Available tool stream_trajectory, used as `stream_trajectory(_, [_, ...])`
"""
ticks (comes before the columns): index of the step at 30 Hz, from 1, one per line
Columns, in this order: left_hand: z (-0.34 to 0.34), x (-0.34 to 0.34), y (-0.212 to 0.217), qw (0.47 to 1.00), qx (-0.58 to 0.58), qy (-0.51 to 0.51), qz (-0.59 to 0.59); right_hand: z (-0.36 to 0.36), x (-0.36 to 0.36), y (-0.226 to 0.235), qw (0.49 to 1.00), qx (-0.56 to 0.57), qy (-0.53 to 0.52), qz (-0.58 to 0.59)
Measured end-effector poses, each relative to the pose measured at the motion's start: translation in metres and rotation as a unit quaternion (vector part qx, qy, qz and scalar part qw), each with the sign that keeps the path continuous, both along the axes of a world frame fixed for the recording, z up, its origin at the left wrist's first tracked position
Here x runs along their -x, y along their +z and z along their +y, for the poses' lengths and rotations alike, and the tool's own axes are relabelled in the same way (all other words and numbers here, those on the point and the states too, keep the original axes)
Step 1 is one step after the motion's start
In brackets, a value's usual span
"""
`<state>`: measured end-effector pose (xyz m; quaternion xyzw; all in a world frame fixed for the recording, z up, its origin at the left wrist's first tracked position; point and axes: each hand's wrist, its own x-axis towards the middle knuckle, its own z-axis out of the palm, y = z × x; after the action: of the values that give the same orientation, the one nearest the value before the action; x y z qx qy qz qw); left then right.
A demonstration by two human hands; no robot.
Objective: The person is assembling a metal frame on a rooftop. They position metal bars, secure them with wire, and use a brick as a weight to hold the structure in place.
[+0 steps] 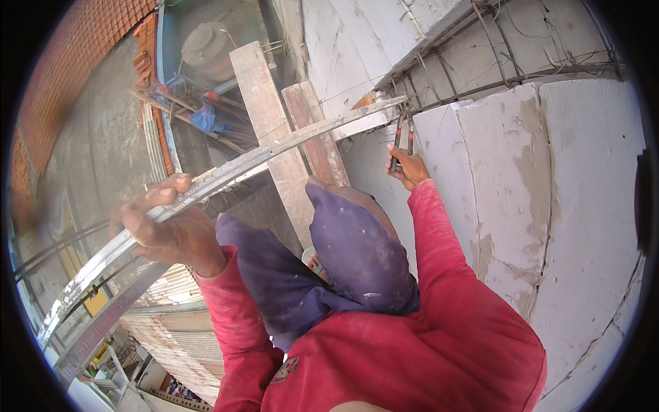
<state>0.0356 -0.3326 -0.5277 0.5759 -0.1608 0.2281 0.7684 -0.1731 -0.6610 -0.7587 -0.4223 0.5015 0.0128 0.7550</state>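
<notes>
Metal straightedge [226, 175] clasped in left hand [165, 230]; pliers [403, 141] gripped in right hand [410, 168].

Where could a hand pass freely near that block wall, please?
Free: the block wall face right of the red sleeve, and the gap below the metal straightedge, left of the planks. Crowded: the rebar and wire at the top, where the right hand works pliers.

A wall of pale grey blocks [508, 172], smeared with mortar at the joints, carries everything here. Thin steel rods [480, 69] tied with wire lie along its top, just above the right fingers [405, 161]. The far end of a long metal rail [274, 147] rests on its ledge, left of those fingers.
</notes>
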Motion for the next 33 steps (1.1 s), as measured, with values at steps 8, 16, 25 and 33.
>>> stream_trajectory(8, [-0.003, -0.001, 0.003, 0.998, -0.048, 0.044, 0.000, 0.049, -0.027, 0.018, 0.733, 0.570, 0.107, 0.357])
stream_trajectory(16, [0.008, 0.000, -0.004, 0.999, -0.047, 0.003, 0.006, 0.052, -0.026, -0.002, 0.628, 0.668, 0.169, 0.362])
stream_trajectory(25, [0.007, 0.000, -0.005, 0.998, -0.056, 0.005, -0.009, 0.027, -0.026, -0.016, 0.791, 0.505, 0.175, 0.299])
stream_trajectory(33, [0.010, -0.002, -0.007, 0.999, -0.035, -0.007, -0.002, 0.005, 0.012, -0.024, 0.926, -0.165, -0.212, -0.267])
